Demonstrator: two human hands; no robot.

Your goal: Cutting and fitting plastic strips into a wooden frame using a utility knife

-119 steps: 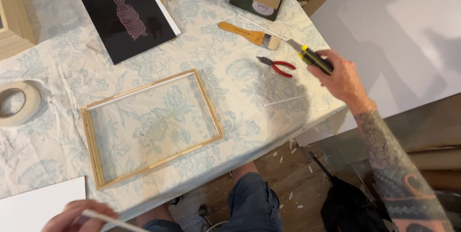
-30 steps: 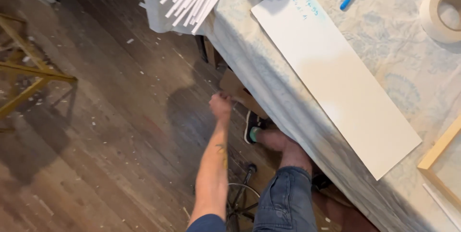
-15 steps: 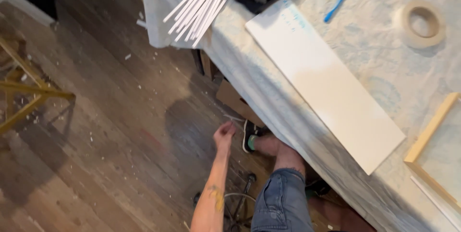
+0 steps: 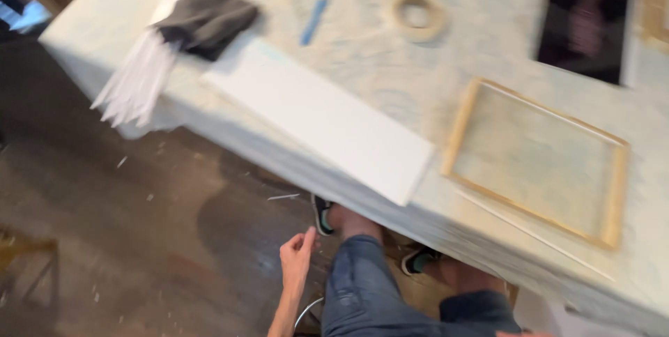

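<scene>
The left hand (image 4: 296, 257) hung empty beside the knee, fingers together and extended; the right hand was out of view, so its fingers could not be judged. Nearest it, a long white board (image 4: 327, 121) overhung the table (image 4: 362, 51) edge, probably light, stiff, best gripped along its edges. A patterned cloth covered the table above a scrap-strewn wooden floor (image 4: 139, 225).

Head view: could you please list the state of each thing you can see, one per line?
Left hand: open, empty, lowered beside the knee.
Wooden frame: flat on the table, empty.
White board: flat, one corner past the table edge.
Tape roll: lying flat.
White strips: bundled, overhanging the table corner.
Dark cloth: crumpled on the strips.
</scene>
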